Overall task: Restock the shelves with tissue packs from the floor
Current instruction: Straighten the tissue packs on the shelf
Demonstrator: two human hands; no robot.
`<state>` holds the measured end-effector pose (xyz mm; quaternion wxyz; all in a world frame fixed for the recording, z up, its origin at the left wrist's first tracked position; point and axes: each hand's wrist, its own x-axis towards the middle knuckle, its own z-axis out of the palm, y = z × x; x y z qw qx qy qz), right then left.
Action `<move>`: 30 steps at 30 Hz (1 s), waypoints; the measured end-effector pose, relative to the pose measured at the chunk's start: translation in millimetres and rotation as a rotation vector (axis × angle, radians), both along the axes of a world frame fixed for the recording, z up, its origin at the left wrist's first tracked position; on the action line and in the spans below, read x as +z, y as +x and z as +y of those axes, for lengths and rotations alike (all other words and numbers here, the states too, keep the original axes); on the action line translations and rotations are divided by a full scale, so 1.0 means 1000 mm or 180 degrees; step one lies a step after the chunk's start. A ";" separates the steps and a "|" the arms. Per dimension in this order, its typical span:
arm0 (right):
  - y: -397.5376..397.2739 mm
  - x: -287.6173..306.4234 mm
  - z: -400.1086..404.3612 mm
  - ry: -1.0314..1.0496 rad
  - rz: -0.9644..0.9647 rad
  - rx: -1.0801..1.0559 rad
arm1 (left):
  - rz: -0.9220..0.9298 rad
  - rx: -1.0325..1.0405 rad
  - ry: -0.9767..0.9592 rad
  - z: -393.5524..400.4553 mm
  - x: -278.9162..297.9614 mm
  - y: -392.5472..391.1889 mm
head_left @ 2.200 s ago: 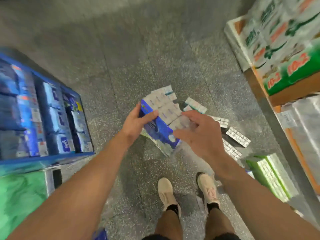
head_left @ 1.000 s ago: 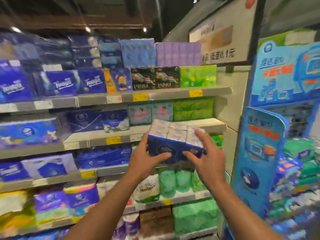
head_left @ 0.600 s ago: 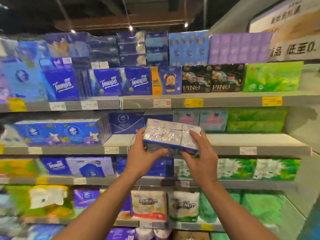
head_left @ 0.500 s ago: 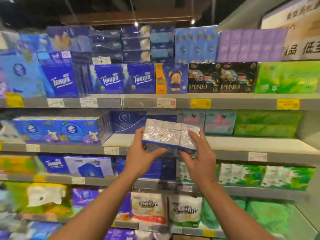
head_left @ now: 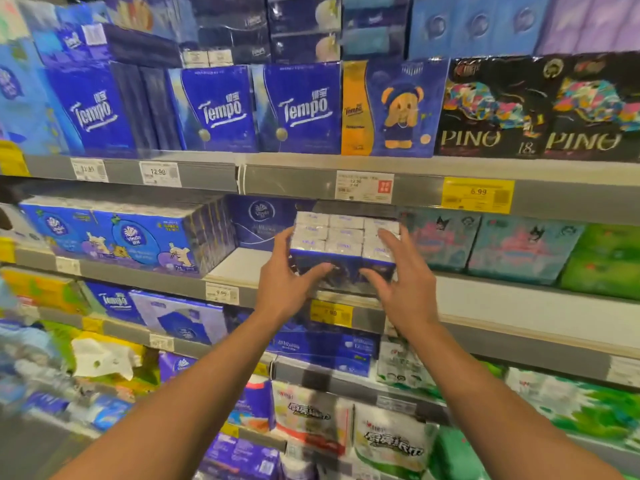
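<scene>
A plastic-wrapped block of small white-and-blue tissue packs [head_left: 344,249] sits at the front edge of the grey metal shelf [head_left: 519,299], right of the blue Vinda multipack [head_left: 128,237]. The left hand [head_left: 289,282] grips its left end, thumb underneath; the right hand [head_left: 398,282] clasps its right end, fingers spread.

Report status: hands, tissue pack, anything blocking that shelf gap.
Left hand and right hand grip tissue pack at shelf edge. Pack in gap. Vinda pack sits behind; nothing else blocks.
</scene>
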<state>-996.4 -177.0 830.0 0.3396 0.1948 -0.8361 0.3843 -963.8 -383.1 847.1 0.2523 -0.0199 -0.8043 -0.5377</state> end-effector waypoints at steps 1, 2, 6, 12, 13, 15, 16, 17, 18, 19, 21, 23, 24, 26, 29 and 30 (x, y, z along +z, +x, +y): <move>-0.004 0.000 -0.001 -0.0040 -0.0158 0.0042 | -0.0018 0.0004 0.0063 -0.001 -0.002 -0.006; -0.008 0.001 -0.003 -0.0116 -0.0283 0.0062 | -0.0059 -0.0007 0.0101 -0.001 -0.004 -0.012; -0.021 0.004 -0.011 -0.0408 -0.0465 0.0024 | -0.0238 -0.0170 0.0022 -0.008 -0.009 -0.032; -0.021 -0.015 -0.015 -0.0841 -0.1095 0.0110 | -0.0506 -0.0795 0.0280 -0.018 -0.014 -0.055; -0.023 -0.016 -0.014 -0.0867 -0.1177 0.0114 | -0.0509 -0.0876 0.0356 -0.018 -0.017 -0.058; -0.026 -0.018 -0.013 -0.0863 -0.1293 0.0136 | -0.0494 -0.0960 0.0455 -0.018 -0.021 -0.062; -0.027 -0.019 -0.012 -0.0844 -0.1315 0.0138 | -0.0488 -0.0968 0.0468 -0.017 -0.023 -0.064; -0.028 -0.020 -0.012 -0.0817 -0.1315 0.0132 | -0.0482 -0.0973 0.0472 -0.017 -0.024 -0.066; -0.028 -0.021 -0.012 -0.0797 -0.1308 0.0125 | -0.0480 -0.0977 0.0480 -0.017 -0.025 -0.067; -0.028 -0.022 -0.013 -0.0786 -0.1298 0.0124 | -0.0487 -0.0996 0.0504 -0.017 -0.026 -0.069; -0.029 -0.024 -0.013 -0.0781 -0.1278 0.0122 | -0.0512 -0.1038 0.0571 -0.017 -0.027 -0.069; -0.030 -0.026 -0.012 -0.0739 -0.1258 0.0097 | -0.0506 -0.1020 0.0598 -0.016 -0.027 -0.069; -0.031 -0.026 -0.011 -0.0717 -0.1242 0.0081 | -0.0496 -0.0996 0.0594 -0.016 -0.028 -0.068; -0.031 -0.027 -0.011 -0.0672 -0.1196 0.0052 | -0.0488 -0.0928 0.0566 -0.014 -0.029 -0.068; -0.030 -0.027 -0.010 -0.0627 -0.1166 0.0042 | -0.0465 -0.0782 0.0506 -0.012 -0.030 -0.065; -0.030 -0.027 -0.011 -0.0640 -0.1162 0.0039 | -0.0437 -0.0728 0.0501 -0.011 -0.031 -0.064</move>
